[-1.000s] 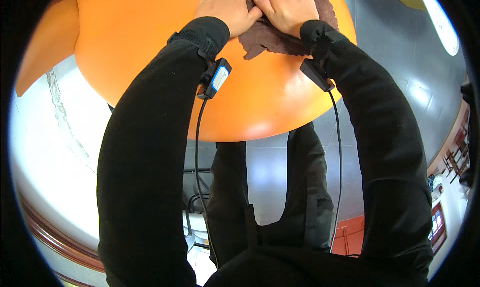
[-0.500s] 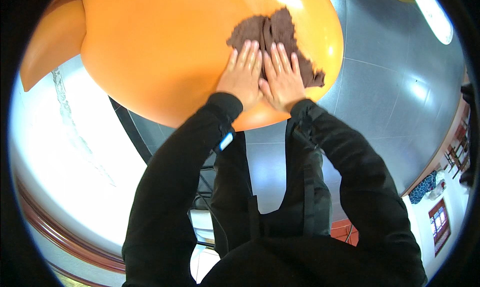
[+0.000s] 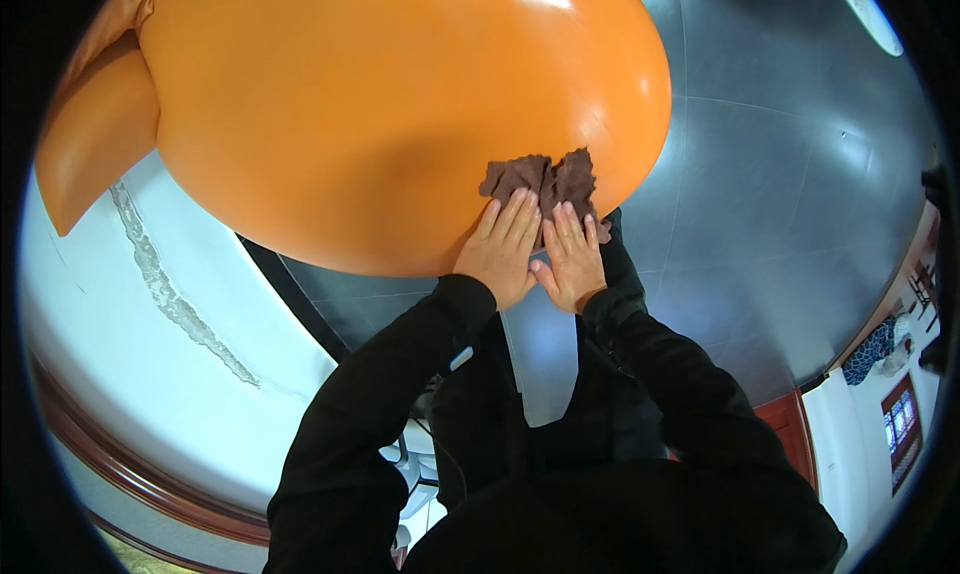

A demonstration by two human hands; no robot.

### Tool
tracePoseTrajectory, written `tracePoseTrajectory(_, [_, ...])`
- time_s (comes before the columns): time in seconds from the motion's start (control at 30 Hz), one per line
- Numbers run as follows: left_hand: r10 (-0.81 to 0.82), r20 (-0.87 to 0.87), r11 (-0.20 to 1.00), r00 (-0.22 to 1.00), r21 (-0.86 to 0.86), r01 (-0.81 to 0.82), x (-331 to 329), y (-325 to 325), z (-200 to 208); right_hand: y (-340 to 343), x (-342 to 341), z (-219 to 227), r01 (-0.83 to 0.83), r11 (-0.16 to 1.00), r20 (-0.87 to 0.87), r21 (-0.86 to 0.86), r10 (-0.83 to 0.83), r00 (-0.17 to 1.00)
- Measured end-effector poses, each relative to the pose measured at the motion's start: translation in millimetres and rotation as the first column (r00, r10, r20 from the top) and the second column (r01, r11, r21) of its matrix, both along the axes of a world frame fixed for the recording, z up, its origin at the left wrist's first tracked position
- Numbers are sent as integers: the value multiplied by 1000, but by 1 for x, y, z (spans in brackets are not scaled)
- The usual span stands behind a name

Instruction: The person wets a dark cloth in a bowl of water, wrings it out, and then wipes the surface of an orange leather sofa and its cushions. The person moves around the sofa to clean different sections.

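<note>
A big, smooth, glossy orange rounded object [image 3: 330,114] fills the upper part of the view. On its near lower edge lies a crumpled brown cloth [image 3: 575,179] with ragged borders. My left hand [image 3: 500,252] rests flat on the cloth's left side, fingers stretched out and pointing away from me. Beside it my right hand [image 3: 575,261] presses the right side of the cloth, also with straight fingers. The thumbs almost meet between the hands. Part of the cloth is hidden under both palms and fingers.
A curved orange projection [image 3: 100,154] sticks out at the left. Below it is a white wall [image 3: 130,314] with a grey patched crack [image 3: 180,299]. Dark grey floor tiles [image 3: 760,174] stretch to the right. At the far right are a patterned dark bundle [image 3: 870,354] and a small window [image 3: 902,434].
Both hands have moved toward me, drawing the cloth down to the near edge of the orange object. The cloth is more bunched up, and the whole view has shifted slightly.
</note>
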State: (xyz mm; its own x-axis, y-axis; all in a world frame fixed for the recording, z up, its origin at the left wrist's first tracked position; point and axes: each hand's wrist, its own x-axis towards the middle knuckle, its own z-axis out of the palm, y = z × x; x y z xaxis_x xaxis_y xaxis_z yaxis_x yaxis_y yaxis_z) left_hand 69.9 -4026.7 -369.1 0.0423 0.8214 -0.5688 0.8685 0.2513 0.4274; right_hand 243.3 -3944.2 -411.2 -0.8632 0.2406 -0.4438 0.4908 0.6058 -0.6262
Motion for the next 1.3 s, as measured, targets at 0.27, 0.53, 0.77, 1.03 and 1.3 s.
tracePoseTrajectory(0.27, [-57,-170,939,984,327,111,-25,134,-39,93,-41,-45,616,780,-253,113,-577,777])
tracePoseTrajectory(0.53, [-104,-375,942,921,260,212,-28,273,-64,243,-56,-107,630,738,-136,-243,-669,731])
tracePoseTrajectory(0.77, [-177,-381,911,908,286,297,-33,281,-56,233,-60,-108,726,575,-92,-377,-803,588])
tracePoseTrajectory(1.03, [-195,-395,910,898,268,315,-23,266,-55,206,-48,-103,801,498,-92,-331,-862,498])
tracePoseTrajectory(1.3, [-246,-459,914,854,183,361,9,210,-52,135,-25,-89,883,402,-38,-242,-914,405])
